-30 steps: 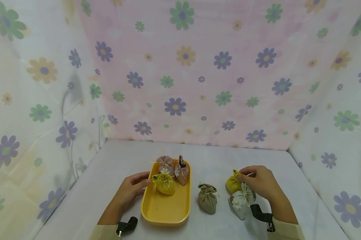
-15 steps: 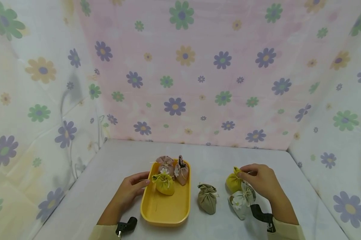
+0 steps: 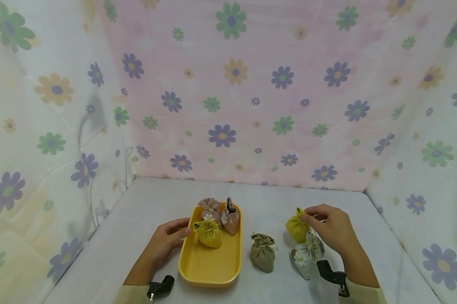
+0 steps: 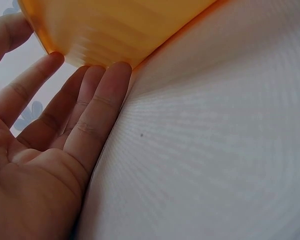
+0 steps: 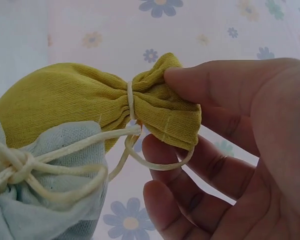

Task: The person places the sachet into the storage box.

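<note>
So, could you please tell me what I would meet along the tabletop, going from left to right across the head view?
Left grip → yellow tray → brown pouch → pinched yellow pouch → right grip.

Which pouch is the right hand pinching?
The yellow pouch outside the tray, beside the pale pouch; the right hand pinches its gathered top. The other yellow pouch sits inside the tray.

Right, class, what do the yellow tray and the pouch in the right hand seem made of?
Yellow tray: probably plastic, smooth with a slight sheen, from its soft reflections.
Held pouch: matte woven cloth, perhaps cotton or linen; its weave and gathers show.
</note>
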